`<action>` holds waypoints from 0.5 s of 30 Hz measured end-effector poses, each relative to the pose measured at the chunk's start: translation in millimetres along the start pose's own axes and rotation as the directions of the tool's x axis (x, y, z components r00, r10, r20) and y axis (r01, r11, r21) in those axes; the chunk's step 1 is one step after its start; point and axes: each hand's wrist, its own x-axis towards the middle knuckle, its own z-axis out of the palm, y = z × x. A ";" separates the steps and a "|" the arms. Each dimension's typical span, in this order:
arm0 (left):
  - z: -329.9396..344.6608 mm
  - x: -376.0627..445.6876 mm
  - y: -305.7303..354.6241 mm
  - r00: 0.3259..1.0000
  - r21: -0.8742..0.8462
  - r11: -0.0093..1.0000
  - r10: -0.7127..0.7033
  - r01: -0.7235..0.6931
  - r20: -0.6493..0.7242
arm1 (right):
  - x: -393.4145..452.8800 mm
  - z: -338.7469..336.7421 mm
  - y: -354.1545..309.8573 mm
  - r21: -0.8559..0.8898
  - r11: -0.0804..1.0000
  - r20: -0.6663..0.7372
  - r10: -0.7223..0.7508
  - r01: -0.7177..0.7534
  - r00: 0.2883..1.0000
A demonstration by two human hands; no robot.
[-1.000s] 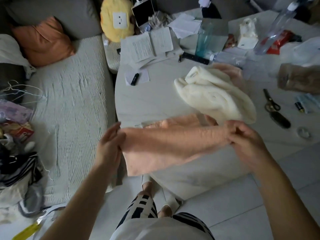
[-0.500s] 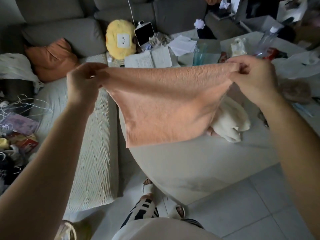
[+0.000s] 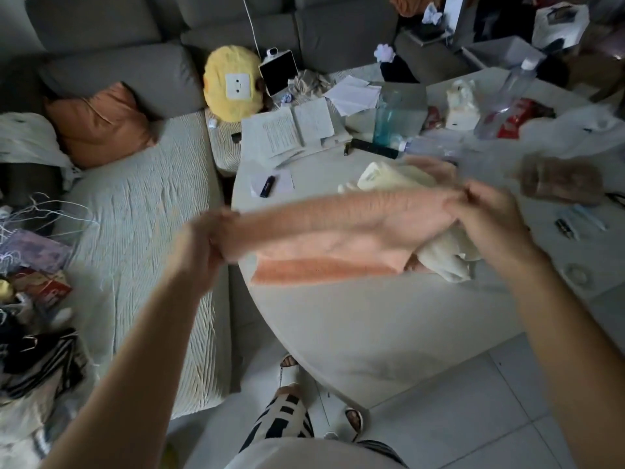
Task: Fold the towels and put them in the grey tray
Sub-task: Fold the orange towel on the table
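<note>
I hold a peach-orange towel [image 3: 331,245] stretched between my hands over the white round table [image 3: 372,316]. My left hand [image 3: 206,245] grips its left corner near the table's left edge. My right hand [image 3: 487,218] pinches its right corner. The towel's lower edge lies on the table top. A crumpled cream towel [image 3: 443,258] sits on the table behind and under the peach one, partly hidden. A brown towel [image 3: 561,179] lies at the right, blurred. A grey tray [image 3: 500,52] stands at the far right back.
Papers [image 3: 287,130], a teal glass [image 3: 385,120], plastic bottles [image 3: 514,86], a tissue box [image 3: 461,106] and small items crowd the table's far side. A grey sofa with an orange cushion [image 3: 101,123] and yellow plush [image 3: 230,84] lies left. My feet stand on white floor tiles.
The peach towel, held high and spread half a second ago, has dropped down toward the table; both hands moved lower and its lower edge now rests on the table.
</note>
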 end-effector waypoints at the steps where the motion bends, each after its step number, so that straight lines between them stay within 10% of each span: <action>1: -7.3 -10.4 -33.5 0.992 0.019 0.992 -0.129 0.129 0.003 | -14.5 3.1 23.0 -0.020 0.997 0.043 0.071 -0.070 0.997; 7: -33.5 -48.6 -187.1 0.851 0.208 0.826 -0.502 0.524 -0.152 | -100.4 21.1 157.1 -0.399 0.838 0.213 0.478 -0.371 0.852; 15: -25.5 -21.1 -209.5 0.894 0.477 0.764 -0.431 0.434 -0.122 | -115.0 37.4 190.4 -0.427 0.757 0.193 0.611 -0.495 0.768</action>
